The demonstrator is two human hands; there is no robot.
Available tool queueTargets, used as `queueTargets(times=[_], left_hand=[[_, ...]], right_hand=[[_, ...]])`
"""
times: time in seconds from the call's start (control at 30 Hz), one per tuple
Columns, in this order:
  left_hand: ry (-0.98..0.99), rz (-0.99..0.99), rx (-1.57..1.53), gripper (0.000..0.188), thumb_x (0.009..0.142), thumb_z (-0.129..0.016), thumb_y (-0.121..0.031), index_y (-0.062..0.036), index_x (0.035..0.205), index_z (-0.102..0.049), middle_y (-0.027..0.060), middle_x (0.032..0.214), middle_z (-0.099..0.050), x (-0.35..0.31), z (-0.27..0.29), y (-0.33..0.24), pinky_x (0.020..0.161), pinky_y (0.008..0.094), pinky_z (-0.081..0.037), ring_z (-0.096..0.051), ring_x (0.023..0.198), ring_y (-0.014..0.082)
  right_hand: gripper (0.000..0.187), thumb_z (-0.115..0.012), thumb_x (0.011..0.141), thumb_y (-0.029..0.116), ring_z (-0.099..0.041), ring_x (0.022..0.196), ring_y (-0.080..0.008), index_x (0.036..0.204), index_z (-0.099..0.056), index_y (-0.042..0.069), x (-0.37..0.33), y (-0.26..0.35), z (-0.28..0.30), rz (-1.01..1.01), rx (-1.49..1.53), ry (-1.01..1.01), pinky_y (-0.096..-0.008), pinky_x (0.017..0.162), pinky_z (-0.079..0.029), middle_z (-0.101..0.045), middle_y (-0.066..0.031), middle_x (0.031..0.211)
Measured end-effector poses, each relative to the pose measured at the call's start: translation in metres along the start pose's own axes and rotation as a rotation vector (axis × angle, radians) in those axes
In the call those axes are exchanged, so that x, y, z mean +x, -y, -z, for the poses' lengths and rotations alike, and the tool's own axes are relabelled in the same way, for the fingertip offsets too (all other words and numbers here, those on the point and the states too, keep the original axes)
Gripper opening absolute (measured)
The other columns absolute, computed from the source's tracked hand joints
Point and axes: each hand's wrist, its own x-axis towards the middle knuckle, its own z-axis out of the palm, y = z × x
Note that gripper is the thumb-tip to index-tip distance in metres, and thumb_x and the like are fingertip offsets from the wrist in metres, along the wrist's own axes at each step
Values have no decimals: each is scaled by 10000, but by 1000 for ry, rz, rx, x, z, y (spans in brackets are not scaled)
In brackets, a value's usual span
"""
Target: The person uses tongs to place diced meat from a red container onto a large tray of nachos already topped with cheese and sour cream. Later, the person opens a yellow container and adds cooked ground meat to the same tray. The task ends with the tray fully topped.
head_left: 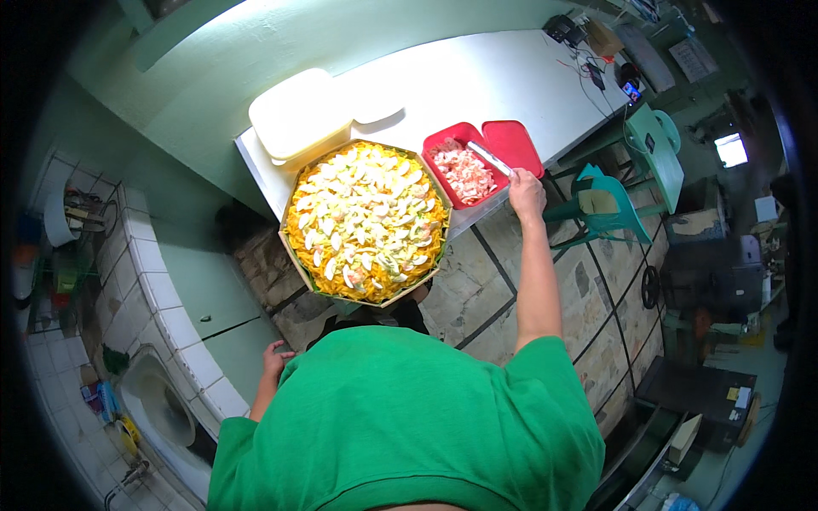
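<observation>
My right hand (527,194) grips the end of silver tongs (491,158). Their far end reaches into a red plastic container (457,129) of pink and white pieces, seemingly peeled shrimp (464,175). Left of it stands a large octagonal tray (294,260), heaped with orange-yellow noodles (298,230) and covered with egg slices (362,204) and shredded pale green bits. Down by my left side hangs my left hand (274,358), away from the table, its fingers loosely apart and nothing visible in them.
A cream plastic tub (298,111) stands behind the tray on the white table (477,72). A red lid (513,146) lies beside the red container. Cables and devices (588,64) sit at the far right end. Green chairs (609,204) stand rightward; a tiled sink (158,396) is at left.
</observation>
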Motion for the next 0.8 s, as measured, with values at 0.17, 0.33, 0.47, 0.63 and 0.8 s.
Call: queueTargets(times=[0.17,0.33,0.47,0.63,0.8], left_hand=[[-2,-35,12,580,752,-309,134,-15,1269,-526,200,868,-710,-10,-6,-19,769,389,-558,-703,794,272],[-12,-39,32,556,751,-330,119,-8,1248,-546,199,849,-710,4,-6,-16,812,397,-545,-704,805,276],[-17,-100,3,538,755,-342,106,-8,1235,-557,198,838,-713,15,-9,-14,826,380,-540,-704,815,265],[-28,-62,95,530,766,-341,109,-17,1232,-560,202,843,-712,12,-6,-14,811,372,-546,-699,798,258],[-45,-67,-27,510,795,-335,122,-14,1235,-552,214,873,-709,-1,-9,-14,752,382,-559,-694,782,264]], right_hand=[[238,-521,932,290,-639,940,-384,1007,-671,120,-1,4,-5,-2,-31,85,-502,813,-498,-662,-131,1024],[268,-497,942,302,-642,920,-389,936,-667,95,0,23,-8,41,-63,104,-510,795,-501,-663,-145,983],[272,-523,925,279,-659,882,-382,916,-658,43,-1,40,-19,126,-141,72,-512,776,-518,-661,-173,960],[238,-544,911,247,-662,850,-391,894,-664,42,-7,48,-19,148,-102,72,-508,769,-519,-665,-178,935],[211,-534,920,229,-651,868,-380,935,-669,68,-16,43,4,113,-16,-26,-481,756,-512,-667,-142,960]])
